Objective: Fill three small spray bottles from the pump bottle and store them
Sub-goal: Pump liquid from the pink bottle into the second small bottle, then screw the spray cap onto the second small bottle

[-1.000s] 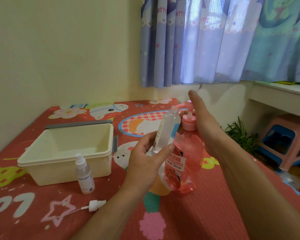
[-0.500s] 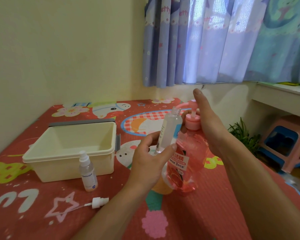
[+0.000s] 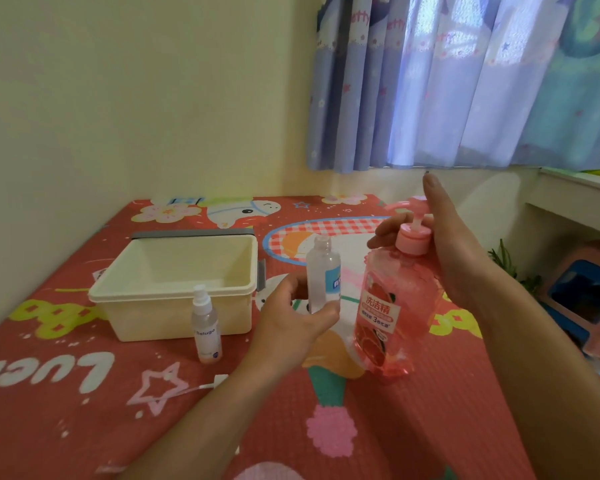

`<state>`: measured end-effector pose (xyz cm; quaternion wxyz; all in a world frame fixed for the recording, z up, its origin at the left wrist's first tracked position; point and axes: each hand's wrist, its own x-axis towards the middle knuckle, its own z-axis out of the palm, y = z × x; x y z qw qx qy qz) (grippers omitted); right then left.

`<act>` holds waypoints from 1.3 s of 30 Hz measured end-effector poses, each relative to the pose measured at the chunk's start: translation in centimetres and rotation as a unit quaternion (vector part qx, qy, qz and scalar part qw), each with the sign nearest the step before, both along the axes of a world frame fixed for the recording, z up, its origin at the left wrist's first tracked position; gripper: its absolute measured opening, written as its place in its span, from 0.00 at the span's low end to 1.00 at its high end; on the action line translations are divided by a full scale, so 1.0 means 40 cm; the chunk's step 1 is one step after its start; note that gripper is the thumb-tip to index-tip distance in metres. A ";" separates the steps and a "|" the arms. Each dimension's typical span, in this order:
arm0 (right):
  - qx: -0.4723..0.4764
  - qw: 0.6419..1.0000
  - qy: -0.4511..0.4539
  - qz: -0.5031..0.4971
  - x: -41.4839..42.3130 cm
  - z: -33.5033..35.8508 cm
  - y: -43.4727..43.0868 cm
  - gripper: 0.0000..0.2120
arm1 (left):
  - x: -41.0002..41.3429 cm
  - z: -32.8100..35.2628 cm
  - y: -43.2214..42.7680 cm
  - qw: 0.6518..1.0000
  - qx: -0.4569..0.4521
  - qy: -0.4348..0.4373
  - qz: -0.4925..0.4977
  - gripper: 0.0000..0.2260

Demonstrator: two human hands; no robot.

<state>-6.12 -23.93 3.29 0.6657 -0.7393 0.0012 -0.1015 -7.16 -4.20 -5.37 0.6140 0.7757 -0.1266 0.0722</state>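
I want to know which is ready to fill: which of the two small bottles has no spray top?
The held bottle, in the left hand: its neck is bare. The standing bottle, in front of the bin, wears its white sprayer.

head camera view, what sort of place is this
Most likely a child's bedroom or playroom at home: cartoon-print curtains over the window, a bright cartoon mat covering the surface, and a small plastic stool beside a low desk.
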 end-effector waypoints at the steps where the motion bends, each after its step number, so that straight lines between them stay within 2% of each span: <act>1: 0.000 1.000 -0.002 -0.005 -0.001 0.001 0.000 0.35 | 0.002 -0.006 0.010 1.000 0.009 0.004 0.001 0.14; 11: -0.012 0.995 -0.073 -0.063 -0.036 0.013 0.027 0.32 | 0.003 -0.062 0.113 0.995 0.095 0.031 0.006 0.13; 13: -0.030 0.991 -0.094 -0.091 -0.039 0.012 0.031 0.28 | -0.001 -0.070 0.125 0.993 0.109 0.038 0.005 0.13; 18: -0.133 0.945 -0.211 -0.210 -0.039 0.018 0.033 0.15 | -0.009 -0.085 0.148 0.991 0.127 0.048 0.004 0.14; 21: -0.170 0.903 -0.316 -0.236 -0.064 0.020 0.066 0.14 | -0.009 -0.090 0.153 0.990 0.129 0.057 0.002 0.14; 24: -0.175 0.870 -0.411 -0.208 -0.106 0.002 0.125 0.16 | -0.011 -0.097 0.157 0.989 0.135 0.063 0.000 0.14; 26: -0.174 0.873 -0.431 -0.146 -0.129 -0.032 0.174 0.17 | -0.008 -0.102 0.160 0.988 0.139 0.065 -0.002 0.14; 31: -0.184 0.916 -0.353 -0.046 -0.139 -0.179 0.250 0.21 | -0.005 -0.106 0.168 0.984 0.162 0.071 -0.003 0.14; 35: -0.155 0.965 -0.211 -0.013 -0.104 -0.287 0.267 0.22 | -0.005 -0.114 0.177 0.982 0.168 0.085 -0.002 0.14; 39: -0.161 0.982 -0.096 0.037 -0.063 -0.354 0.272 0.25 | -0.009 -0.116 0.179 0.981 0.176 0.081 -0.006 0.18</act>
